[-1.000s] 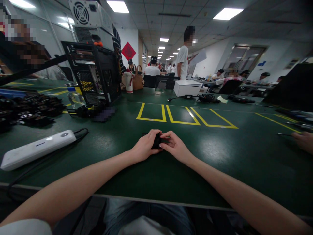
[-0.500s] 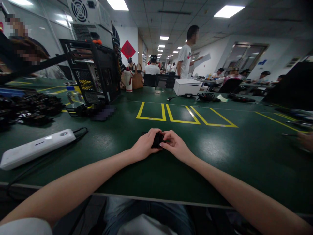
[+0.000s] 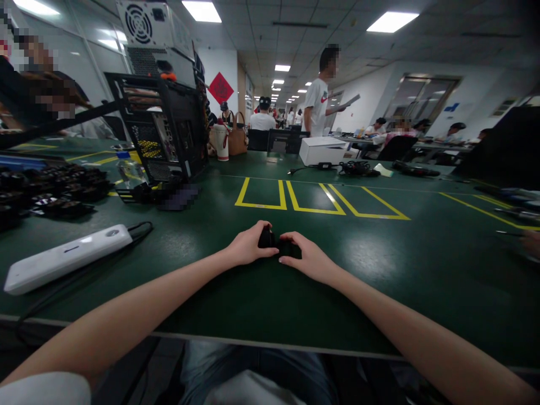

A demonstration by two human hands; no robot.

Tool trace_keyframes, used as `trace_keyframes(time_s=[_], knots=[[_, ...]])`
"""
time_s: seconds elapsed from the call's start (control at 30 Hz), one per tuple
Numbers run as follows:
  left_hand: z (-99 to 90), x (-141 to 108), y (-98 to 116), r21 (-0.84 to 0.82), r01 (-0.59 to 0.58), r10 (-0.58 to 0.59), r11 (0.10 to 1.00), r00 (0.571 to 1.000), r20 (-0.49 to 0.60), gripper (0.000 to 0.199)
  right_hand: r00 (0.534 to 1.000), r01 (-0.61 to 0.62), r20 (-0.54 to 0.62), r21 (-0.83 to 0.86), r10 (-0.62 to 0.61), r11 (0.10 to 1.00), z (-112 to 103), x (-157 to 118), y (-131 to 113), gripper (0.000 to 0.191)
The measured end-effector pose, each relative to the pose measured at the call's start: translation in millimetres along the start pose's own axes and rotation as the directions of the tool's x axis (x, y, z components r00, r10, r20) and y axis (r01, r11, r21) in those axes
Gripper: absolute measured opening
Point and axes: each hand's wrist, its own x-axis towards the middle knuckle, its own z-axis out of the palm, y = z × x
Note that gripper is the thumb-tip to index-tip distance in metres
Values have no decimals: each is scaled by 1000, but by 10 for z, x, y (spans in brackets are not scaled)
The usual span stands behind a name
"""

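Note:
My left hand (image 3: 248,246) grips a small black part (image 3: 265,237) between thumb and fingers, low over the green tabletop (image 3: 270,298). The fingers cover much of that part, and its exact kind does not show. To its right is my right hand (image 3: 304,256), thumb and fingers spread in a curve. A narrow gap separates its fingertips from the black part. Nothing shows plainly inside the right hand.
A white power strip-like device (image 3: 70,259) with a black cable lies at left. Behind it are a pile of black parts (image 3: 54,188) and an open computer case (image 3: 160,124). Yellow tape outlines (image 3: 316,211) mark the table beyond my hands. A white box (image 3: 323,151) stands farther back.
My right hand has pulled away from the black part and its fingers have opened. My left hand still holds the part, now slightly farther left.

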Motion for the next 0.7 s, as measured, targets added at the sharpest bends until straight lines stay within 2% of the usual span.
trace_keyframes(time_s=[0.23, 0.43, 0.5, 0.6, 0.7], knots=[[40, 0, -1, 124, -53, 62, 991, 996, -71, 63, 999, 33, -14, -16, -33, 999, 25, 26, 38, 40], [52, 22, -8, 126, -62, 70, 990, 996, -55, 60, 1000, 16, -3, -34, -17, 999, 11, 27, 1, 42], [43, -25, 67, 150, -97, 100, 984, 995, -15, 61, 1000, -2, 31, -25, 2, 1000, -16, -5, -60, 48], [17, -166, 228, 202, -213, 200, 956, 976, 85, 68, 993, -6, 121, 37, 1, 999, -43, -123, -193, 56], [-14, -375, 388, 246, -300, 258, 922, 947, 191, 72, 993, -38, 117, 114, 25, 993, -6, -320, -338, 51]])
